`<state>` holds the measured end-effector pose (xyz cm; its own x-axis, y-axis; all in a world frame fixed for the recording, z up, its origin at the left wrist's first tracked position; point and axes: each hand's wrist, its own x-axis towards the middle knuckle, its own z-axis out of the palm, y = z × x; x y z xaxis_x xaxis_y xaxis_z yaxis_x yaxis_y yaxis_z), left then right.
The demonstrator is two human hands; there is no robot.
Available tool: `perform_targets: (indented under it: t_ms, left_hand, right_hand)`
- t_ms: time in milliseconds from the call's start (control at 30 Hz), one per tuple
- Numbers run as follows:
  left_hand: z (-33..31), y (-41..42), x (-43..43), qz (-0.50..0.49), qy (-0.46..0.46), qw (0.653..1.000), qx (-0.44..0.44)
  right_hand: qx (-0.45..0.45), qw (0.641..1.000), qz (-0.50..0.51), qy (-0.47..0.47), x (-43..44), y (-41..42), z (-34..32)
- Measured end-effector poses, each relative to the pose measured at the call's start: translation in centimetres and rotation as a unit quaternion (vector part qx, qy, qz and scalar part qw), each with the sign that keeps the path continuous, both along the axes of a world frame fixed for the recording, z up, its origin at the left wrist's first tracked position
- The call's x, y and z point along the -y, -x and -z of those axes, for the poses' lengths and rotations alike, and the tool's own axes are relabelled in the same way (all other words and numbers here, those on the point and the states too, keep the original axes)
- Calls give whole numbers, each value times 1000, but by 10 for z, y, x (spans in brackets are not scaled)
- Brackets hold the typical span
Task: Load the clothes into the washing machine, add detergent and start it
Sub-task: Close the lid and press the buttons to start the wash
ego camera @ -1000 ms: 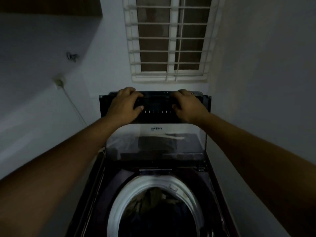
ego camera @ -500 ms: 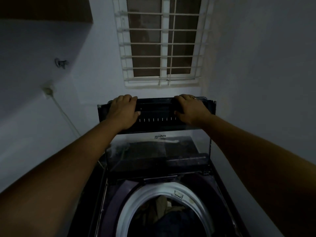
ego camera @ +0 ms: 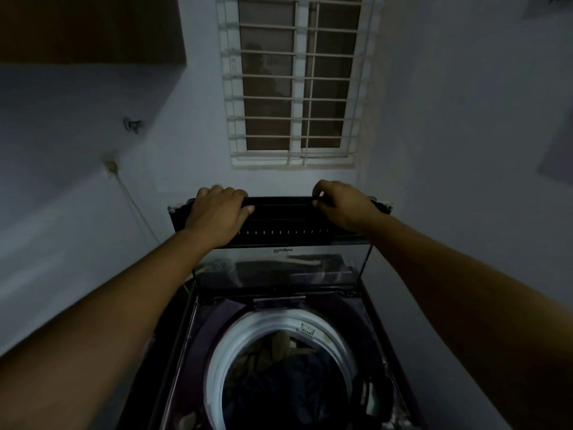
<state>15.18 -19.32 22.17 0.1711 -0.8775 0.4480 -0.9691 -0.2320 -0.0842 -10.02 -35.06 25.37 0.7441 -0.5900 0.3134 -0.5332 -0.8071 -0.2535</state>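
Head view, nearest zone: the washing machine [ego camera: 210, 318] stands open, and its white drum ring [ego camera: 217, 367] frames a load of clothes [ego camera: 288, 377] lying inside the drum, dark items with a lighter one at the rear. Loading therefore appears done, or nearly so. No detergent container shows, so whether detergent has been added cannot be told. With the machine open, the start step is judged to be outstanding.

Middle zone: the lid [ego camera: 282, 215] stands raised on its rear hinge, glass pane below and dark frame above. The left hand [ego camera: 217, 212] grips the frame's top edge near its left corner, its fingers [ego camera: 214, 192] curled over the edge and the thumb on the near face. The right hand [ego camera: 344, 207] grips the same edge near its right corner in the same manner.

Far zone: a barred window [ego camera: 297, 88] sits in the wall behind the machine.

Compared with one second ago, both hands keep the same grip positions. The lid's top edge now sits slightly lower beneath the window, which suggests closing has begun. More of the drum and the clothes is now in view.
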Motion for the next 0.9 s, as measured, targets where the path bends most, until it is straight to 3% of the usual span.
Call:
perform_targets:
  t_ms: [133,267,467,733,900]
  left_hand:
    - [7,30,-41,47,-43,996,-67]
    - [24,59,-85,59,-90,992,-62]
    - [62,100,-146,109,-206,961,-151]
    - [105,112,-171,111,-259,943,-175]
    - [145,116,-180,63,-315,937,-136]
  right_hand:
    - [-34,998,-49,-34,-37,40,5]
    - [-76,989,-88,-96,-72,75,20]
    - [-183,966,-122,-133,-118,109,62]
    - [-229,950,-114,-181,-140,124,108]
    - [-284,935,-102,-187,-150,127,150]
